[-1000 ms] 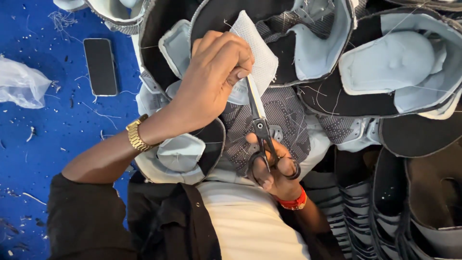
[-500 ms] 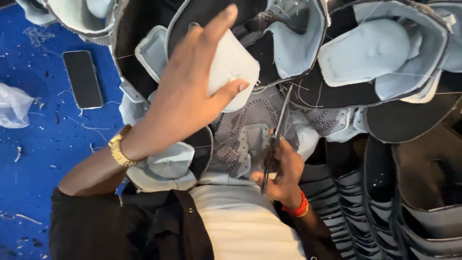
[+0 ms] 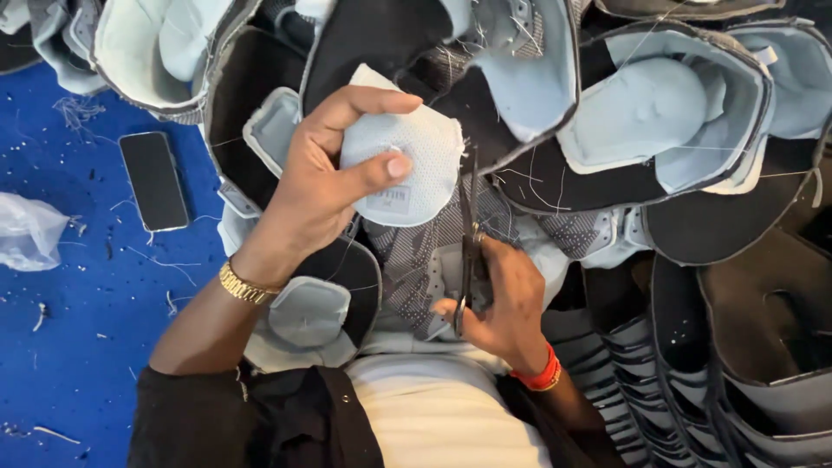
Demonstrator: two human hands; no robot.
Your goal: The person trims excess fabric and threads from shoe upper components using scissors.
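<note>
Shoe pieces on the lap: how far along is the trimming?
In hand: the left hand pinches a pale mesh shoe piece, and the right hand holds scissors with the blades beside its edge. Done: thread scraps litter the blue floor. Left: the piled shoe uppers around show loose threads. I cannot tell how many are finished.

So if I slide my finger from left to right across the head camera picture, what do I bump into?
Clear plastic bag → black phone → gold bracelet → left hand holding a pale mesh shoe piece → scissors in the right hand → red wristband → stacked dark shoe uppers.
</note>
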